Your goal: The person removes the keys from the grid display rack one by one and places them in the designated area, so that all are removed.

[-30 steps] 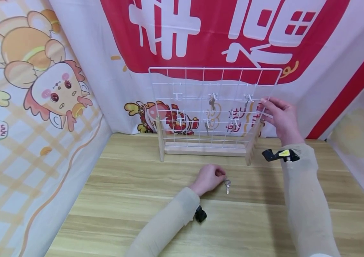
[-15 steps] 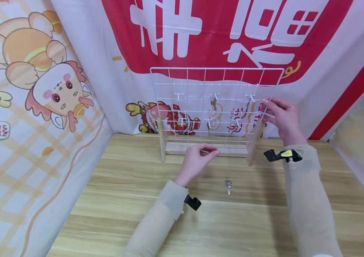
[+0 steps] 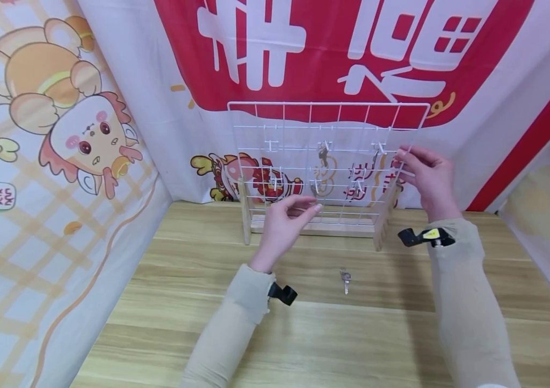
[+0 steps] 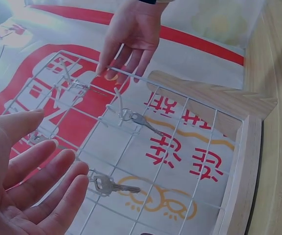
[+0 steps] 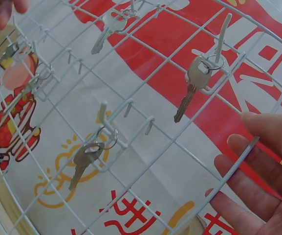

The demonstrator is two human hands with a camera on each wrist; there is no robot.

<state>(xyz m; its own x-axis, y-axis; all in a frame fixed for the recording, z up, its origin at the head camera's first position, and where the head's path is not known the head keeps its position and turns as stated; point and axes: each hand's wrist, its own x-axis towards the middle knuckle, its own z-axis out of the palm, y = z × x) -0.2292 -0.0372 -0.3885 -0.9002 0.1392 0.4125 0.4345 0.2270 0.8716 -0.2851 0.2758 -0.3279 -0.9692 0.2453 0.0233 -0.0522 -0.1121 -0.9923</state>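
A white wire grid rack [image 3: 328, 103] stands upright on wooden feet, with several small keys hanging by rings from its hooks. My right hand [image 3: 432, 178] holds the rack's right side; in the right wrist view its thumb and fingers lie around the edge wire, close to a hanging key [image 5: 198, 76]. In front of the lower left part is my left hand [image 3: 282, 223], its fingers loosely extended. The left wrist view shows nothing in that palm, with a hanging key [image 4: 109, 186] just beyond the fingertips. Another key with a ring [image 3: 346, 281] lies on the table.
The light wood table [image 3: 197, 334] reaches back to a printed cloth [image 3: 192, 129] behind the rack. A patterned cloth [image 3: 124, 237] borders the left side. A wooden bar [image 3: 338, 230] joins the rack's feet.
My left hand has moved from beside the key on the table up and leftward to the front of the rack. That key stays on the table. The right hand keeps its place.
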